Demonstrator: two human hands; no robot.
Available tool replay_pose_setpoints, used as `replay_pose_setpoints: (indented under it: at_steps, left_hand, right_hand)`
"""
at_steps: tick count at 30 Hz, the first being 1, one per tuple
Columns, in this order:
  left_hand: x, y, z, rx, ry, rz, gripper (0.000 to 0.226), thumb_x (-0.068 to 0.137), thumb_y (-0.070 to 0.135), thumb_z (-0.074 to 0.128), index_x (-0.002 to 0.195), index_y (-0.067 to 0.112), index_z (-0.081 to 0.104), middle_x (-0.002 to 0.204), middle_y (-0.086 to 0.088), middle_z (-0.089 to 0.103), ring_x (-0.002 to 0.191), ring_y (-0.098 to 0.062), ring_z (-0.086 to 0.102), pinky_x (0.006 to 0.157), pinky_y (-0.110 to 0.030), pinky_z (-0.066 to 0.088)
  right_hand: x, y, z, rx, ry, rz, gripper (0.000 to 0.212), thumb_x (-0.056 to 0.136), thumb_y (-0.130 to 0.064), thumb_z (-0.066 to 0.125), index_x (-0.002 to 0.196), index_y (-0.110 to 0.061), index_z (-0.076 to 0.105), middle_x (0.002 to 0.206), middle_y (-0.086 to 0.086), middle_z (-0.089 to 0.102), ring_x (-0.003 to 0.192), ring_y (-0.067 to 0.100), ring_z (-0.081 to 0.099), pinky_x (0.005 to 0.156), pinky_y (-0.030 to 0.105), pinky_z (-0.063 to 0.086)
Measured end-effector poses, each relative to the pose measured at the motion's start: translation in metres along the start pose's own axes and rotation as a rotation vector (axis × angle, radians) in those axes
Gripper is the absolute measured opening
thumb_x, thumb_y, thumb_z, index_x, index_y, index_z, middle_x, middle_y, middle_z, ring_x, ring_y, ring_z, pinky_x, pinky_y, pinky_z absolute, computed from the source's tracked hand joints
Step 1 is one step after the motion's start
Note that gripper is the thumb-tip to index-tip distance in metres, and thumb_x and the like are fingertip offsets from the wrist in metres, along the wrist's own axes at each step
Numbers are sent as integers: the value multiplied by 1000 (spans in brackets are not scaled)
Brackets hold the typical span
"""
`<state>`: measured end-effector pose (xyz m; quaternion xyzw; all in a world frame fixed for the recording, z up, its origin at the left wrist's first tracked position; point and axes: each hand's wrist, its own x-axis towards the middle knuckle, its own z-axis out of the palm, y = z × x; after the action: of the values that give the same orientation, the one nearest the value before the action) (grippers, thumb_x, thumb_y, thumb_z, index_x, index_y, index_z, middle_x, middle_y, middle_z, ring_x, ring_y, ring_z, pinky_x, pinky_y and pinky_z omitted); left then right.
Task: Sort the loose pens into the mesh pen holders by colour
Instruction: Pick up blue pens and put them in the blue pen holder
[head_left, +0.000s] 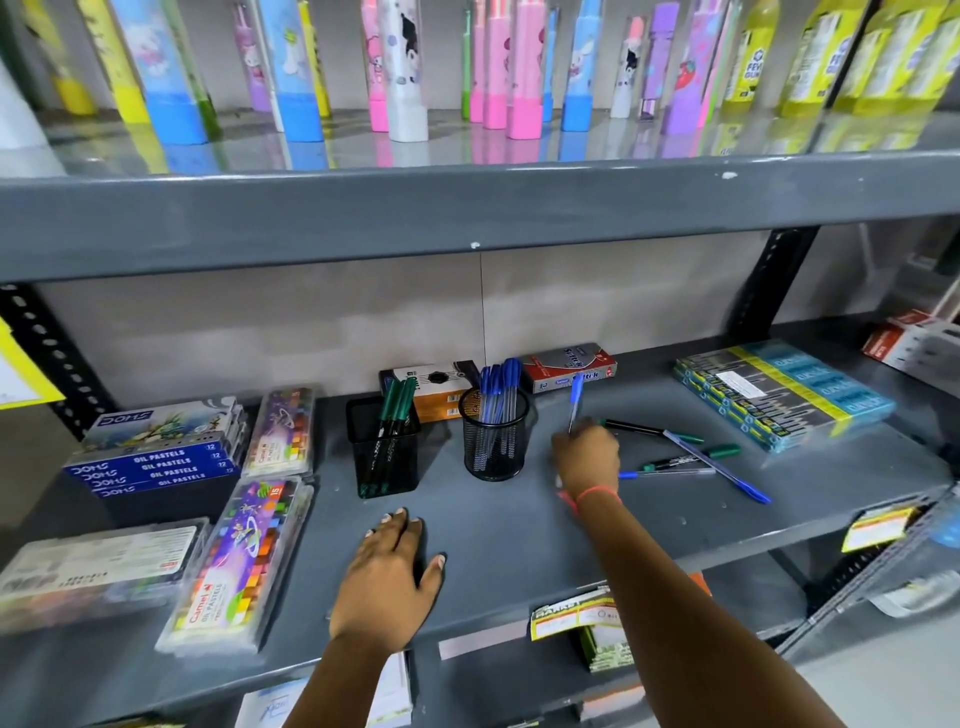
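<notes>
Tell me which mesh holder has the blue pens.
The round mesh holder, right of the square holder with green pens, nearer the right hand.

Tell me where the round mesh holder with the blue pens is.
The round mesh holder stands mid-shelf, right of the square holder, just left of the right hand.

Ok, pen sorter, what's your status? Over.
Right hand grips a blue pen near the round holder. Left hand flat on shelf. Loose pens remain. Path clear.
</notes>
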<state>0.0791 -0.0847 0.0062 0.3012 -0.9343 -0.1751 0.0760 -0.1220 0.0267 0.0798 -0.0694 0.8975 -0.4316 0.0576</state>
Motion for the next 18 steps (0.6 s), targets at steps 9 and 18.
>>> replay_pose_setpoints:
  at_steps: [9,18]
  left_hand:
    - [0,0,1,2,7,-7,58,92,51,36,142,23,28,157,1,19,144,-16,16,118,-29,10]
    - [-1,-1,2,-6,7,-12,59,92,52,35,142,23,27,156,1,19,144,-16,15,118,-29,10]
  right_hand:
    - [17,-59,7,85,-59,-236,26,89,-10,52,67,2,59,78,25,63,70,33,53,66,32,43]
    - [18,-33,10,68,66,-135,26,93,-8,40,89,3,63,101,30,66,86,40,62,74,39,49]
